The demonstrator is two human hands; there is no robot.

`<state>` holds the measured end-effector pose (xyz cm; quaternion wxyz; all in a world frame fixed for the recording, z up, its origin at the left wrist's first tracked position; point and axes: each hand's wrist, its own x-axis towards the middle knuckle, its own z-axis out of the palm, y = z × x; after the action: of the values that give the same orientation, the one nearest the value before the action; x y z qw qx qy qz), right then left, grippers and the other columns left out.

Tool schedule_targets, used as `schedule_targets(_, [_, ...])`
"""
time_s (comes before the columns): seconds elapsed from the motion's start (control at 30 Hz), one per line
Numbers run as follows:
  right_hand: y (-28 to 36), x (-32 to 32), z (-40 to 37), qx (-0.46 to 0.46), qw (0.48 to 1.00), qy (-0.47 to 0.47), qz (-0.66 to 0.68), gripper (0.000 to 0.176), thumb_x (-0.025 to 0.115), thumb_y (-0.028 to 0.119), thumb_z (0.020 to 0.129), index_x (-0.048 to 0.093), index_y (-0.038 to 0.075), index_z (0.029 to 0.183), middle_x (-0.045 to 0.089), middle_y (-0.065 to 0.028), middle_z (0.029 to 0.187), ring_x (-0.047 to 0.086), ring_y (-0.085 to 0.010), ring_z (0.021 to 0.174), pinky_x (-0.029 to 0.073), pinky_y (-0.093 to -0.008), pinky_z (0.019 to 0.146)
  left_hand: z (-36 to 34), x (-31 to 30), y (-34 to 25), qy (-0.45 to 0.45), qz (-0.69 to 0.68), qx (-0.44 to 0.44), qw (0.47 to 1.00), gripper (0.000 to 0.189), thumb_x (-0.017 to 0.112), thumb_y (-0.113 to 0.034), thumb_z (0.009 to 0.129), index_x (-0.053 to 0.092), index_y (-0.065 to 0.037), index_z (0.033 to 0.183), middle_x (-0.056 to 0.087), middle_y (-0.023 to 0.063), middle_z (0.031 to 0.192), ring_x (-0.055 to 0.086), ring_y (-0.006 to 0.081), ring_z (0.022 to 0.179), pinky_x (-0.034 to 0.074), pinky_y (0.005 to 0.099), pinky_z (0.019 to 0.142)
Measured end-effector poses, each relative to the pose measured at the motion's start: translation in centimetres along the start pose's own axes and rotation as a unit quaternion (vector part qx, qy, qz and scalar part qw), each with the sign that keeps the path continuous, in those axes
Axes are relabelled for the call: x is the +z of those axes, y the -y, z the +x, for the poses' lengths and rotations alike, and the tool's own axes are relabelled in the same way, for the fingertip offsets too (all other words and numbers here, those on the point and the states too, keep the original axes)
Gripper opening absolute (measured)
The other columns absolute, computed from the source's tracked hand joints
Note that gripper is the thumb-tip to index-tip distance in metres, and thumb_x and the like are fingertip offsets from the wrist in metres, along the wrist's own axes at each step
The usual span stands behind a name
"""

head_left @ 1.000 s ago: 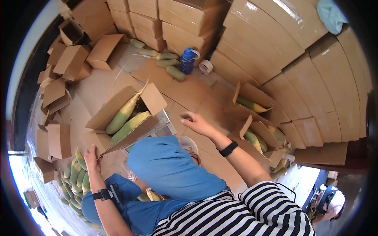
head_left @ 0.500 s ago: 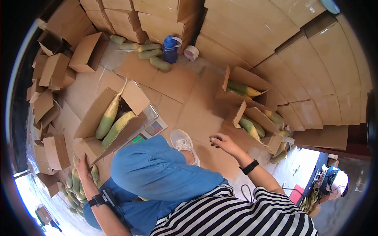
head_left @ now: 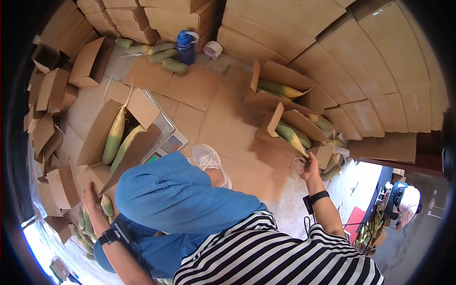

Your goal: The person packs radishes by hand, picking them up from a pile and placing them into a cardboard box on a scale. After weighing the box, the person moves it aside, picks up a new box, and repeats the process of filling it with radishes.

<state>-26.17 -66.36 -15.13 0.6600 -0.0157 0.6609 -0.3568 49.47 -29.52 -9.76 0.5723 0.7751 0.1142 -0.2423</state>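
My left hand [head_left: 92, 203], its fingers stretched out, is beside the lower flap of an open cardboard box [head_left: 89, 137]. This box is tilted on a digital scale [head_left: 172, 142] and holds long green radishes [head_left: 115, 135], one with its thin root sticking up past the rim. On the right, my right hand [head_left: 309, 170] has its fingers apart, with the fingertips right at the near corner of another open cardboard box [head_left: 295, 116]. Inside that one lie several green-and-yellow radishes [head_left: 290, 134].
Behind the right-hand box stands another radish-filled box [head_left: 270, 71]. A blue water bottle [head_left: 186, 47], a tape roll [head_left: 212, 49] and loose radishes [head_left: 175, 66] lie along the stacked cartons [head_left: 266, 47]. Empty boxes [head_left: 52, 90] are piled left. A person [head_left: 403, 202] bends over at far right.
My right hand has moved right, from over the floor to the near corner of the right-hand box. My left hand stays beside the box on the scale. The view has shifted slightly.
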Motion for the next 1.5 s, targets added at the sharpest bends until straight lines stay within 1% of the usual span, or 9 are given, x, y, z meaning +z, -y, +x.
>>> schedule_targets(0.2, [0.6,1.1,0.7,0.017,0.994,-0.046,0.093,0.029,0.055,0.03,0.092,0.052,0.005,0.079,0.062,-0.0141,0.088,0.065,-0.0375,0.089,0.057,-0.0472,0.084,-2.3,1.0,-0.7,-0.01,0.051,-0.017,0.998,0.047,0.066,-0.031,0.086,0.052,-0.014,0.127,0.06,0.004,0.118,0.058,0.0231,0.104,0.047,0.0486,0.083])
schedule_targets(0.5, [-0.2,-0.1,2.7,-0.092,0.966,-0.098,0.219,0.022,0.046,0.013,0.094,0.055,-0.007,0.093,0.062,-0.0175,0.089,0.064,-0.035,0.085,0.055,-0.0518,0.091,-2.4,0.5,0.3,-0.013,0.028,-0.013,0.999,0.043,0.063,-0.032,0.087,0.051,-0.011,0.123,0.057,0.0052,0.116,0.054,0.0234,0.107,0.045,0.0502,0.087])
schedule_targets(0.67, [0.4,-2.9,3.8,-0.106,0.959,-0.106,0.24,0.022,0.047,0.013,0.093,0.057,-0.006,0.093,0.062,-0.0169,0.087,0.064,-0.0328,0.083,0.057,-0.0504,0.088,-2.7,0.8,0.2,-0.02,0.04,-0.011,0.999,0.042,0.062,-0.033,0.088,0.052,-0.01,0.121,0.058,0.006,0.114,0.055,0.0218,0.105,0.048,0.046,0.084])
schedule_targets(0.73, [1.3,-5.7,5.6,-0.098,0.956,-0.109,0.254,0.029,0.044,0.012,0.092,0.055,-0.007,0.111,0.06,-0.0222,0.109,0.061,-0.0416,0.099,0.055,-0.0528,0.091,-2.6,0.9,0.2,-0.009,0.05,-0.008,0.999,0.042,0.062,-0.034,0.088,0.052,-0.01,0.121,0.058,0.0061,0.114,0.056,0.0213,0.104,0.049,0.0447,0.082])
schedule_targets(1.07, [4.8,-14.8,8.8,-0.137,0.96,-0.11,0.216,0.035,0.05,0.024,0.094,0.055,-0.006,0.11,0.058,-0.0231,0.112,0.059,-0.0393,0.104,0.052,-0.0543,0.093,-3.5,2.4,-0.3,-0.049,0.079,-0.009,0.996,0.039,0.064,-0.034,0.086,0.054,-0.012,0.116,0.061,0.0056,0.107,0.06,0.0214,0.095,0.051,0.0417,0.074])
schedule_targets(1.13, [3.5,-11.7,4.3,-0.109,0.971,-0.09,0.191,0.053,0.056,0.044,0.092,0.055,-0.006,0.111,0.06,-0.0207,0.111,0.06,-0.0381,0.104,0.053,-0.0497,0.092,-3.0,2.2,-0.2,-0.058,0.085,-0.01,0.995,0.039,0.064,-0.034,0.085,0.054,-0.011,0.115,0.061,0.0057,0.106,0.06,0.0212,0.093,0.052,0.0417,0.073])
schedule_targets(1.17, [3.0,-10.8,3.0,-0.032,0.993,0.028,0.111,0.069,0.056,0.065,0.085,0.059,0.001,0.11,0.064,-0.0134,0.107,0.064,-0.0342,0.096,0.055,-0.0408,0.088,-2.3,2.0,0.4,-0.048,0.081,-0.013,0.995,0.043,0.066,-0.037,0.084,0.053,-0.012,0.117,0.061,0.0056,0.109,0.059,0.0228,0.096,0.05,0.0452,0.076])
schedule_targets(1.27, [0.9,-1.5,-1.2,0.117,0.982,0.135,-0.065,0.065,0.055,0.066,0.085,0.057,0.003,0.1,0.063,-0.0196,0.113,0.065,-0.0293,0.097,0.054,-0.0399,0.086,-2.6,1.9,0.1,-0.054,0.09,-0.006,0.994,0.048,0.067,-0.042,0.082,0.054,-0.013,0.118,0.061,0.0061,0.109,0.059,0.0237,0.096,0.049,0.0466,0.076])
schedule_targets(1.5, [-4.2,26.7,-8.8,-0.103,0.741,0.411,-0.52,0.047,0.056,0.046,0.094,0.059,0.0,0.105,0.066,-0.0138,0.105,0.066,-0.021,0.092,0.053,-0.0311,0.076,-3.6,1.5,-1.7,-0.047,0.161,0.017,0.986,0.048,0.064,-0.047,0.084,0.06,-0.008,0.111,0.063,0.0056,0.094,0.061,0.0193,0.08,0.05,0.0368,0.063])
